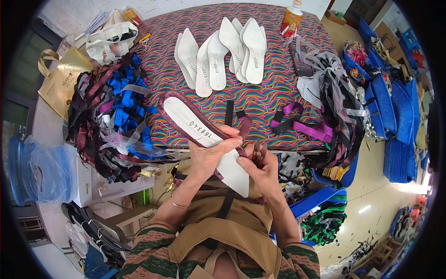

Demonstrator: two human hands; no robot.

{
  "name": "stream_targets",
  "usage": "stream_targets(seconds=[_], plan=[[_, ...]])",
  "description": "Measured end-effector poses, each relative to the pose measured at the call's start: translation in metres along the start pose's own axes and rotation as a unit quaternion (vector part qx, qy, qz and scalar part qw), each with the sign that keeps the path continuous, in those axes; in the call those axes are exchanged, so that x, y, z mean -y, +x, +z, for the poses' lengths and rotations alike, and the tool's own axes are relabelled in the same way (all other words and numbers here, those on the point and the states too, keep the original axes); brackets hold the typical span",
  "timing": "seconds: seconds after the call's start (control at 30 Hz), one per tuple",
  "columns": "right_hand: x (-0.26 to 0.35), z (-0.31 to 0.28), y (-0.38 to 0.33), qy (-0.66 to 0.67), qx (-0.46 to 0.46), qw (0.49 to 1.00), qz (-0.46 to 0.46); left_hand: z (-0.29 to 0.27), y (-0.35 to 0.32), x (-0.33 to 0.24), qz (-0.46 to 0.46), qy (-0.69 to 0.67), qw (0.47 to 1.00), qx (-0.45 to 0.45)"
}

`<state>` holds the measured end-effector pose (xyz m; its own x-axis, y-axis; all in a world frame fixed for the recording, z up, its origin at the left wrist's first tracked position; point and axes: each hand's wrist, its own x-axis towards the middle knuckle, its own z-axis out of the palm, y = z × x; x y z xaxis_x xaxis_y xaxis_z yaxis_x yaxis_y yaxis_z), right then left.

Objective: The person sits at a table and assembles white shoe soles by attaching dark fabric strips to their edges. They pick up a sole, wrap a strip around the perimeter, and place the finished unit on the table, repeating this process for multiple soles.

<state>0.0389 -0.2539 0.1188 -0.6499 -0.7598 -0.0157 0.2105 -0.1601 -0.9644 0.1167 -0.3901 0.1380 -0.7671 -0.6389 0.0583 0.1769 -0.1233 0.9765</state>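
Insole [200, 135] (glitter-edged), slanting upper-left to lower-right, left hand [206, 156] and right hand [260, 167] clamped on it.

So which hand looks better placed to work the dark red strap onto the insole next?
Probably the right hand: its fingers already pinch the dark red strap at the edge of the insole. The left hand grips the insole across its middle, steadying it.

The insole [204, 137] shows a matt white board face rimmed in glittery maroon fabric — the desk [260, 100] wears wavy multicoloured cloth, and blue straps [123, 100] beside it sparkle — glossy foil.
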Motion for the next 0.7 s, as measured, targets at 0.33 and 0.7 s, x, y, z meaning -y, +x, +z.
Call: stream_targets(seconds=[0.33,0.7], plan=[[0.014,-0.014,0.014,-0.079,-0.067,0.994,-0.044,-0.002,-0.002,-0.007,-0.067,-0.042,0.987,0.140],[0.040,-0.018,0.042,-0.071,0.017,0.996,-0.060,-0.009,-0.025,0.013,-0.150,0.102,0.952,0.246]])
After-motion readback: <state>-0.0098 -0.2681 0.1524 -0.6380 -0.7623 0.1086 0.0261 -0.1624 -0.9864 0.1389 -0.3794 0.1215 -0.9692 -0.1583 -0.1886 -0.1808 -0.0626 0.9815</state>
